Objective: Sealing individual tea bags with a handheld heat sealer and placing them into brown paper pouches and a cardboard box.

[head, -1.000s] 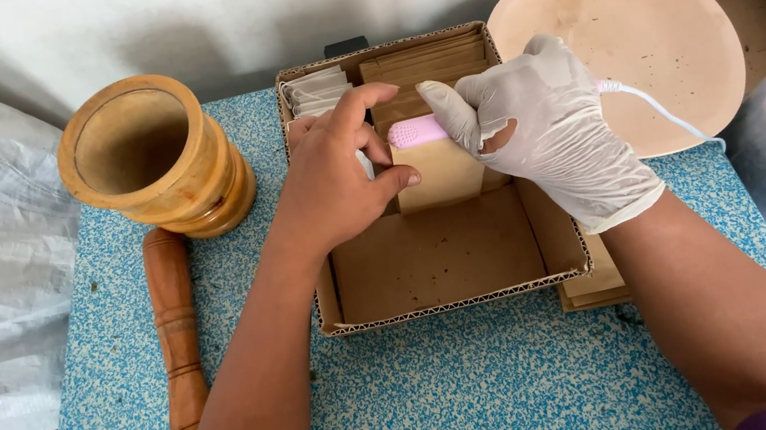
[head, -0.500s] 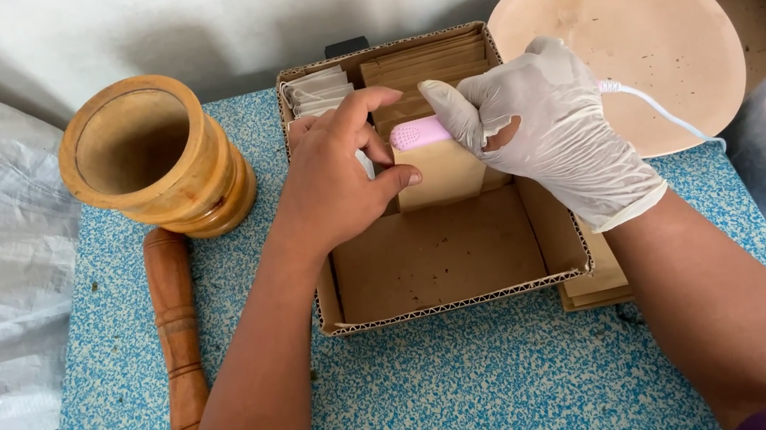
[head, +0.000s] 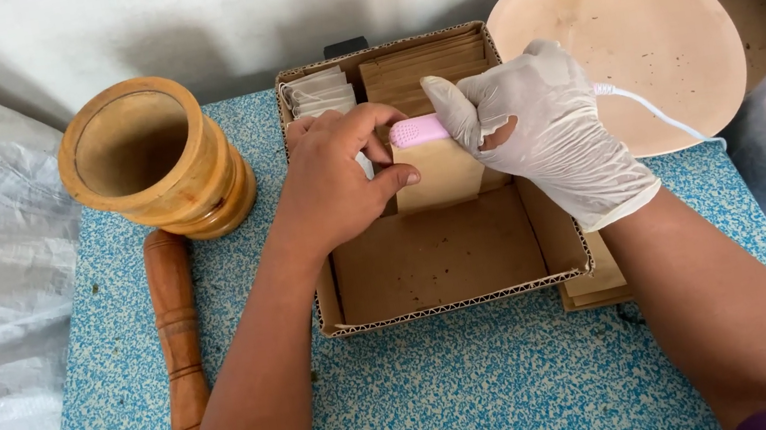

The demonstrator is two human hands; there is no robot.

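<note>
brown paper pouch (head: pixel 438 174) unmoved; left hand (head: pixel 333 184) fingers (bare) now curled lower.

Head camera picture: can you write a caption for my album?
Gloved right hand presses a pink corded tool on a brown paper packet, bare left hand steadying it.

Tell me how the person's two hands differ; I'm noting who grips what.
The right hand wears a white glove; the left hand is bare. The right hand is closed around a pink corded tool, while the left hand pinches the edge of a brown paper packet. Both work over the open cardboard box, meeting at the packet's top.
</note>
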